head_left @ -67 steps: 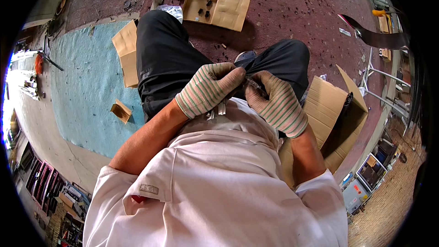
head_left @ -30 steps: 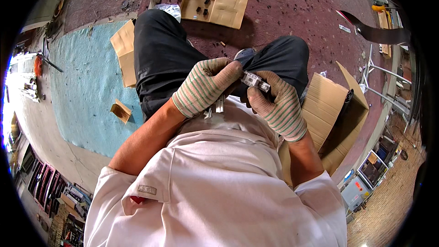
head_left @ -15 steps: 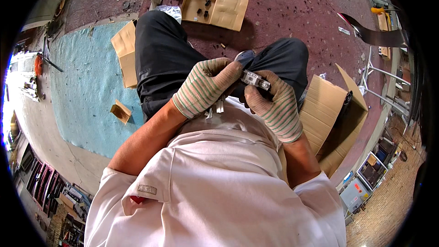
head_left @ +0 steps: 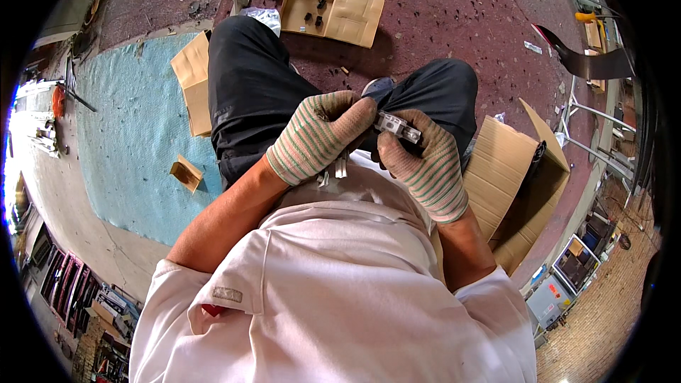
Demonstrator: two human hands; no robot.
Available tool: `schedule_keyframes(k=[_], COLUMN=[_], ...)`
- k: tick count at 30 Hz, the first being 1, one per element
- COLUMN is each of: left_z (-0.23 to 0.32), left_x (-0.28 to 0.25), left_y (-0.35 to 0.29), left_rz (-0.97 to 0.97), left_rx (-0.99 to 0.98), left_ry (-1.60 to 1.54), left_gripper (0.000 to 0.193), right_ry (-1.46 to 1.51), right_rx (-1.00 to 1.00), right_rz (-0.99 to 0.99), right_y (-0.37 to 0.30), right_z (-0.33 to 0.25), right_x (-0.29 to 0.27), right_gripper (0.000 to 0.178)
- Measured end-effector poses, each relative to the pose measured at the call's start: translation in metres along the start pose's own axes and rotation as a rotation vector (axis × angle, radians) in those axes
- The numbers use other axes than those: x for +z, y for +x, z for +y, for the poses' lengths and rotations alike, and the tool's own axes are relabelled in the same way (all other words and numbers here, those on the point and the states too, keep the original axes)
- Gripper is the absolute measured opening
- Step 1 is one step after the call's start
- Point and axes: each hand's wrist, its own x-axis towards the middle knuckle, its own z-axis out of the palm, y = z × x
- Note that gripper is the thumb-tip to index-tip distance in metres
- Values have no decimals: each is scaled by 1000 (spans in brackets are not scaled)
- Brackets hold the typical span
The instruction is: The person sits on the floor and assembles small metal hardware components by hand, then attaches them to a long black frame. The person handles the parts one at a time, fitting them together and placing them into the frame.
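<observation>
Both my hands wear striped knit work gloves and meet above my lap. Between them is a small silvery metal fitting [head_left: 397,126], block-shaped with holes in its face. My left hand [head_left: 319,135] is closed, its thumb and finger pinching the fitting's left end. My right hand [head_left: 425,159] is also closed, thumb and fingers gripping the right end from below. Several thin metal pieces [head_left: 340,166] show just under my left hand, against my shirt; whether that hand holds them I cannot tell.
Ahead on the dark red floor lies an open cardboard box [head_left: 301,7] with small black parts inside. A larger open carton [head_left: 500,170] stands by my right side. To the left, a cardboard piece [head_left: 187,173] rests on a blue mat [head_left: 128,156]. Metal frames [head_left: 603,117] line the right.
Almost nothing differs. Both hands keep their grip on the metal fitting, which has shifted only very slightly.
</observation>
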Motion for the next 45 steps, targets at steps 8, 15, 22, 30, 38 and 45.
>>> schedule_keyframes(k=[8, 15, 22, 30, 38, 45], left_z=[-1, -7, -2, 5, 3, -1], left_x=[-1, 1, 1, 11, 15, -8], left_y=[-1, -1, -1, 0, 4, 13], left_rz=[-27, -24, -30, 7, 5, -373], left_rx=[-26, -21, -51, -46, 7, -106], left_ry=[10, -10, -48, -167, -213, -863], left_gripper=[31, 31, 33, 34, 38, 48], right_ry=[-199, -133, 179, 109, -12, 527], right_rx=[-161, -134, -272, -240, -334, -237], right_rz=[56, 34, 85, 208, 274, 243], right_y=[-1, -3, 0, 14, 18, 18], right_z=[2, 5, 7, 3, 9, -8], right_x=[2, -2, 9, 21, 29, 17], right_gripper=[16, 17, 29, 24, 19, 26])
